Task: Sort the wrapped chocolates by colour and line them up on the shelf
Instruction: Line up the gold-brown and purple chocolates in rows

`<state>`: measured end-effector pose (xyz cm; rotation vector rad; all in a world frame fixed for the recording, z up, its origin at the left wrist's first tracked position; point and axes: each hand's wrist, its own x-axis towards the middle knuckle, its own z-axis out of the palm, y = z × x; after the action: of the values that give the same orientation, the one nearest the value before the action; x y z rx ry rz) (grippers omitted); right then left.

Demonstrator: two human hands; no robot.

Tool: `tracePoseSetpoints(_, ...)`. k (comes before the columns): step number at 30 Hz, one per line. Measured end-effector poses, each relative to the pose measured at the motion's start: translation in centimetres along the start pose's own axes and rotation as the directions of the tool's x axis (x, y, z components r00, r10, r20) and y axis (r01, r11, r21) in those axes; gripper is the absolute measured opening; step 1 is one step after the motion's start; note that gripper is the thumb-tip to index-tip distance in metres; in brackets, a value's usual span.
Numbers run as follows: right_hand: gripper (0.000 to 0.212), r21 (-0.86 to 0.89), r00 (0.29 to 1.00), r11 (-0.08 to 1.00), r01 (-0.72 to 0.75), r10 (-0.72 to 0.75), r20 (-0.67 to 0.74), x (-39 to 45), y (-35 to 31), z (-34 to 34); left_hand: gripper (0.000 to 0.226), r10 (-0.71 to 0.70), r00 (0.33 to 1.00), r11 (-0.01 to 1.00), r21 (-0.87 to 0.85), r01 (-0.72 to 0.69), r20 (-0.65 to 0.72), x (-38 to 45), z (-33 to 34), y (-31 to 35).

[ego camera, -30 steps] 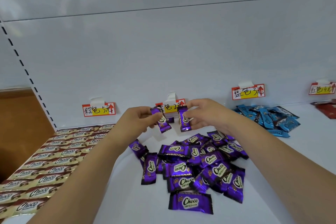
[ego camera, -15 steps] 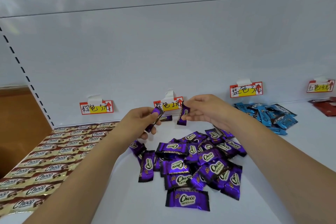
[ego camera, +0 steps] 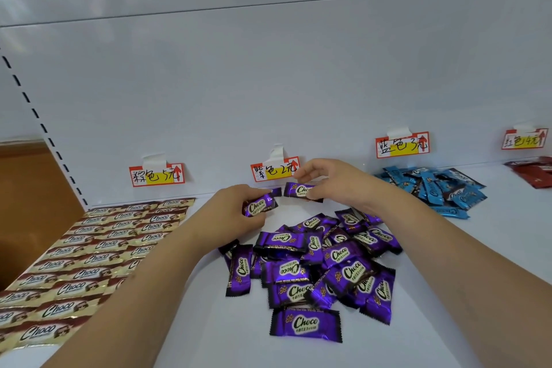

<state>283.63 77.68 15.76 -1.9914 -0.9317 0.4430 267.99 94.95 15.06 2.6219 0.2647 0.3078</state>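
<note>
Purple chocolates point(ego camera: 313, 266) lie in a loose heap on the white shelf point(ego camera: 493, 263), near the middle, directly below the purple price tag point(ego camera: 274, 169) taped to the back wall. From the head view, the only one I have, I read the layout as one colour per tag: the brown chocolates point(ego camera: 89, 248) are already lined up in neat rows on the left under the brown tag point(ego camera: 156, 175), while the blue chocolates point(ego camera: 433, 188) are still a jumble on the right under the blue tag point(ego camera: 401, 145), and the red chocolates point(ego camera: 534, 172) sit at the far right edge.

My left hand point(ego camera: 236, 209) pinches one purple piece point(ego camera: 259, 205) between thumb and fingers, label up. My right hand point(ego camera: 328, 179) grips a second piece point(ego camera: 300, 190) by its right end, low and close to the back wall — whether it touches the shelf I cannot tell. Both are held lengthwise left to right, which I judge suits starting a row along the back edge under the tag.

A small purple bit point(ego camera: 276, 192) shows between the two pieces; I cannot tell what it is.

The heap lies just near of both hands — between my forearms, within easy reach.
</note>
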Motion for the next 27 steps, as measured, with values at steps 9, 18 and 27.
tracePoseSetpoints(9,0.017,-0.301,0.994,0.95,0.079,-0.1,-0.053,0.6,0.9,0.1,0.042,0.017,0.999,0.997,0.081,-0.02,0.028,0.2,0.4,-0.5)
tracePoseSetpoints(18,0.016,-0.428,0.971,0.893,0.137,-0.206,-0.119,1.3,1.1,1.2,0.031,0.04,0.999,0.994,0.101,-0.038,-0.02,0.5,0.6,-0.9)
tracePoseSetpoints(27,0.021,-0.685,0.946,0.708,0.174,-0.314,-0.084,0.8,0.6,0.9,0.038,0.006,0.999,0.993,0.118,0.0,-0.05,0.3,0.0,-1.4)
